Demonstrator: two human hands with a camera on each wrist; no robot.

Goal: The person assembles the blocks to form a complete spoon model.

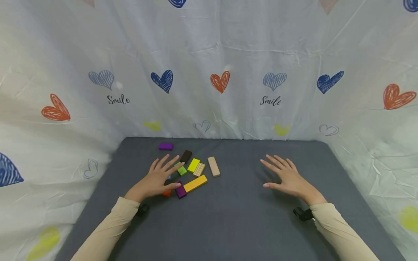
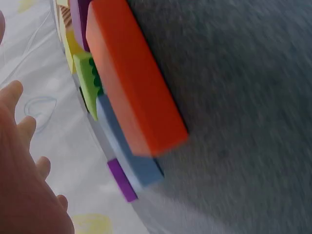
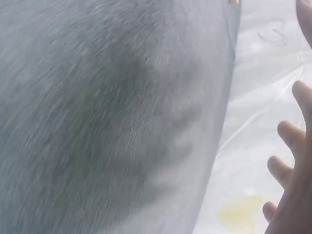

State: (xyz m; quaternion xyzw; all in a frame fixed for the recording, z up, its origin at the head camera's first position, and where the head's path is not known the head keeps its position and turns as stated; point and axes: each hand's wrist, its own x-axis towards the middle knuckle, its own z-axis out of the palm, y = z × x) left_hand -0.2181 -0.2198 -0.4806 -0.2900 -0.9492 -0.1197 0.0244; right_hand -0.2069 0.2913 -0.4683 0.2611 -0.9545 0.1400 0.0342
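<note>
My left hand [image 1: 153, 183], its fingers spread, hovers over the left side of a group of small coloured blocks and grips none of them. Partly covered by it are an orange-red block [image 2: 134, 83], a blue block [image 2: 127, 151] and a green block [image 1: 182, 171]. Near its thumb lie a dark purple block [image 1: 181, 190] and a long orange-yellow block [image 1: 195, 183]. Farther on are a black block [image 1: 186, 156], a yellow block [image 1: 193, 165], a striped block [image 1: 199, 169] and a beige block [image 1: 213, 166]. My right hand [image 1: 289, 179] is spread above bare tabletop, holding nothing.
Another purple block [image 1: 166, 146] lies near the far edge of the grey table [image 1: 228, 224]. A white curtain [image 1: 245, 54] printed with hearts hangs behind and at both sides. Dark straps [image 1: 303, 214] circle the wrists below beige sleeves [image 1: 341, 232].
</note>
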